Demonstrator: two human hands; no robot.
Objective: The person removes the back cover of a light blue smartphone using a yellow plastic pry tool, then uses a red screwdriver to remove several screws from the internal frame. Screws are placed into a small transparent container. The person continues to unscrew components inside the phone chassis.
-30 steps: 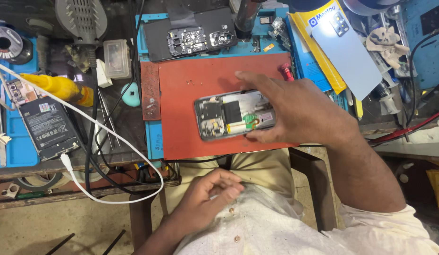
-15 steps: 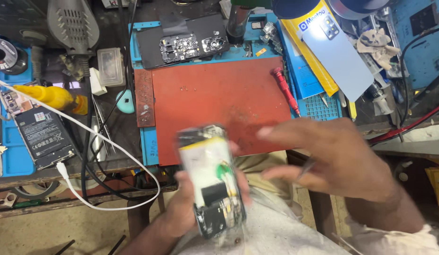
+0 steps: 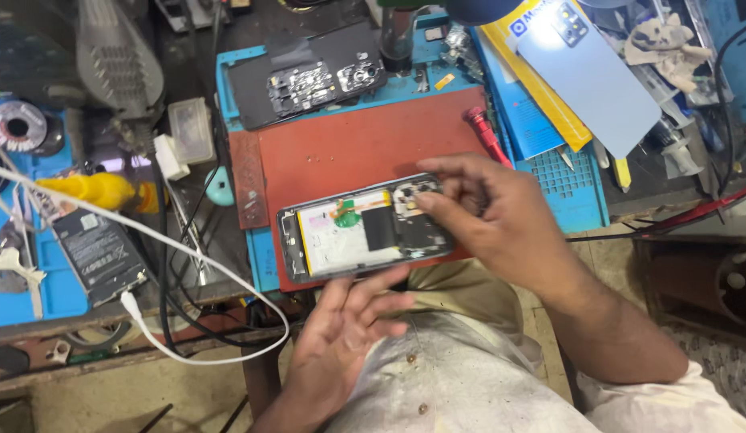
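An opened smartphone (image 3: 365, 228) with its back cover off lies lengthwise at the near edge of the red work mat (image 3: 357, 140); its white battery, green tab and dark board show. My right hand (image 3: 485, 216) grips the phone's right end, fingertips on the camera area. My left hand (image 3: 349, 321) is palm up just under the phone's near edge, fingers spread and touching its underside. A red screwdriver (image 3: 487, 135) lies on the mat just beyond my right hand.
A black phone back panel with parts (image 3: 309, 76) lies at the mat's far edge. A pale blue back cover (image 3: 585, 72) rests at the right. A loose battery (image 3: 96, 252), a white cable (image 3: 188, 256), a yellow tool (image 3: 100, 191) and a solder spool (image 3: 20, 127) crowd the left side.
The phone went from the mat to upright in my left hand over my lap, then back lengthwise at the mat's near edge. My left hand has opened beneath it.
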